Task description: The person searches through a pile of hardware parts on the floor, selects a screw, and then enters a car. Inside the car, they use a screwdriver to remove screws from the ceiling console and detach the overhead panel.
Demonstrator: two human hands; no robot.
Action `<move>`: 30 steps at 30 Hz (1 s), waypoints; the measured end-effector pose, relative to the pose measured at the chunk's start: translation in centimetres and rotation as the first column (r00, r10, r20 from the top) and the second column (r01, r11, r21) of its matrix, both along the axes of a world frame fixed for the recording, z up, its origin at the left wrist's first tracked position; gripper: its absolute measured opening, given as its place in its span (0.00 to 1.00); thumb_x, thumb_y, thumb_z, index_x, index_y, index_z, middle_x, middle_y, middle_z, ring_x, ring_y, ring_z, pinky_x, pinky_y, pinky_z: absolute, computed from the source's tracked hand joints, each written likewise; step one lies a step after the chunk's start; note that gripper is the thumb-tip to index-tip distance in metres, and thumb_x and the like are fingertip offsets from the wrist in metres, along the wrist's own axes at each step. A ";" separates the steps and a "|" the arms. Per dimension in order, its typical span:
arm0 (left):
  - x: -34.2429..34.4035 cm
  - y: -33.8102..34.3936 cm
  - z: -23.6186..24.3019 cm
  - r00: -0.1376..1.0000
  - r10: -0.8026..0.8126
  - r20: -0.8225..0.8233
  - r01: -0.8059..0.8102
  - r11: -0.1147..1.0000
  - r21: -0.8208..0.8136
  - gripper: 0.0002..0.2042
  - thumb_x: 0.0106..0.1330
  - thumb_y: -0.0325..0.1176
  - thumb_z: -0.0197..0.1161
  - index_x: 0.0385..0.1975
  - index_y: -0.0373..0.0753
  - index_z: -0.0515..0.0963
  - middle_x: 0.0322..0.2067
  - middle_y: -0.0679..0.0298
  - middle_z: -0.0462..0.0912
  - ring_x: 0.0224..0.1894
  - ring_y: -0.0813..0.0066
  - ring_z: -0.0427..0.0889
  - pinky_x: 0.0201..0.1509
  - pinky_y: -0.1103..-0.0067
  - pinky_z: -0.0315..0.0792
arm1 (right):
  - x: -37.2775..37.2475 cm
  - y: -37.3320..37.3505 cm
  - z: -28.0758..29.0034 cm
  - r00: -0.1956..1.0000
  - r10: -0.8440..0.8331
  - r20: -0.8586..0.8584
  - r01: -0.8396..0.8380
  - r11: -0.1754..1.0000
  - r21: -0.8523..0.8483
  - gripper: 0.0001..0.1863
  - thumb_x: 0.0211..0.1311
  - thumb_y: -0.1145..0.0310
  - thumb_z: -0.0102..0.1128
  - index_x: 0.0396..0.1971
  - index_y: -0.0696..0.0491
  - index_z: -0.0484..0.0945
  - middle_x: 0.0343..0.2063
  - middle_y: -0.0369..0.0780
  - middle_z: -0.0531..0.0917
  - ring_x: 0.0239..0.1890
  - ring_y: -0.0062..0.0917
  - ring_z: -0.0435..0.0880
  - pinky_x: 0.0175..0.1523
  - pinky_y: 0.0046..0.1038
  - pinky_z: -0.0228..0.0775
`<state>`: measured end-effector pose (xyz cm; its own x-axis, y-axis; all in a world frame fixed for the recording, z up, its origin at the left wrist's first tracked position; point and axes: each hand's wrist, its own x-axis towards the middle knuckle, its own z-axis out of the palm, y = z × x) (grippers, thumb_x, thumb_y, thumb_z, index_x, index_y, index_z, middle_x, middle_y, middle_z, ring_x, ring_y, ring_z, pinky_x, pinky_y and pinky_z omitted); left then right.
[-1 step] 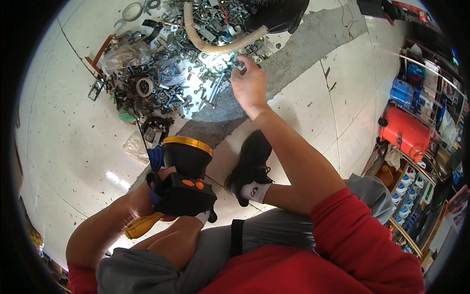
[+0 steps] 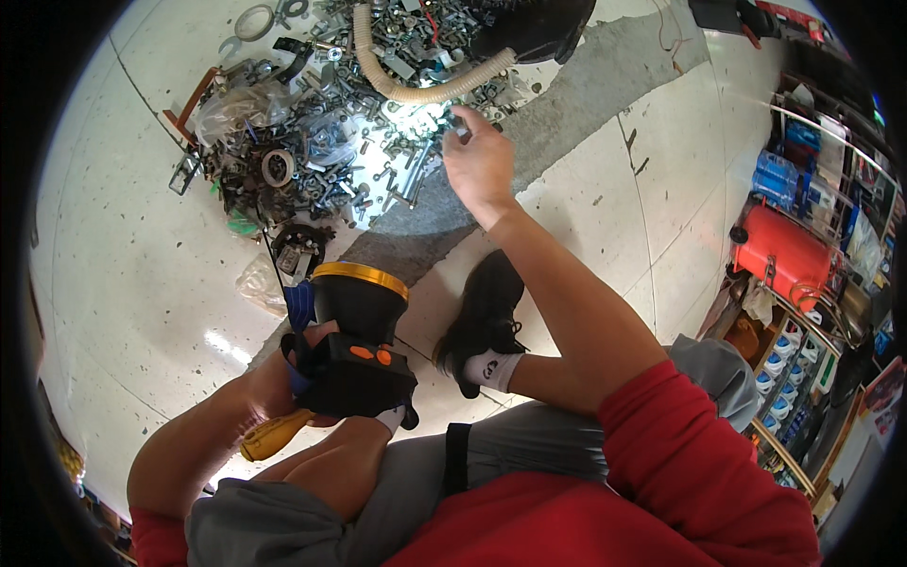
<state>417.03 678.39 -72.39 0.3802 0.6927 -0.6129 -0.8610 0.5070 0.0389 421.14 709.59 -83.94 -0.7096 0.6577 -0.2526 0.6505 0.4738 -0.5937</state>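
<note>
My left hand (image 2: 319, 333) is wrapped round a black portable lamp (image 2: 354, 307) with a gold rim, orange buttons and a blue strap; the body of the lamp hides most of its fingers. The beam falls on a spread heap of bolts, screws and small metal parts (image 2: 326, 189) on the floor. At the heap's right edge is my right hand (image 2: 480, 168), thumb and forefinger curled toward each other. A small dark bit seems to lie between them, too small to name. Just beyond the fingertips, a beige corrugated hose (image 2: 416, 94) curves across the heap.
A black bin-like container (image 2: 539, 28) stands behind the heap. Clear plastic bags (image 2: 241, 113) and a tape ring (image 2: 278, 168) lie among the parts. My black shoe (image 2: 482, 312) is close below my right hand. At right are shelves and a red tank (image 2: 786, 257).
My right hand has shifted very slightly at the edge of the heap, and the lamp has moved a touch left. Nothing else visibly differs.
</note>
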 end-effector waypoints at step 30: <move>0.5 0.4 0.9 0.995 0.092 0.039 -0.087 0.988 -0.126 0.34 0.69 0.65 0.47 0.55 0.38 0.76 0.24 0.61 0.82 0.14 0.77 0.73 0.15 0.82 0.63 | -0.4 0.2 -0.4 0.949 0.299 -0.094 -0.265 0.926 0.270 0.10 0.59 0.69 0.61 0.40 0.50 0.83 0.32 0.46 0.85 0.35 0.42 0.84 0.40 0.40 0.76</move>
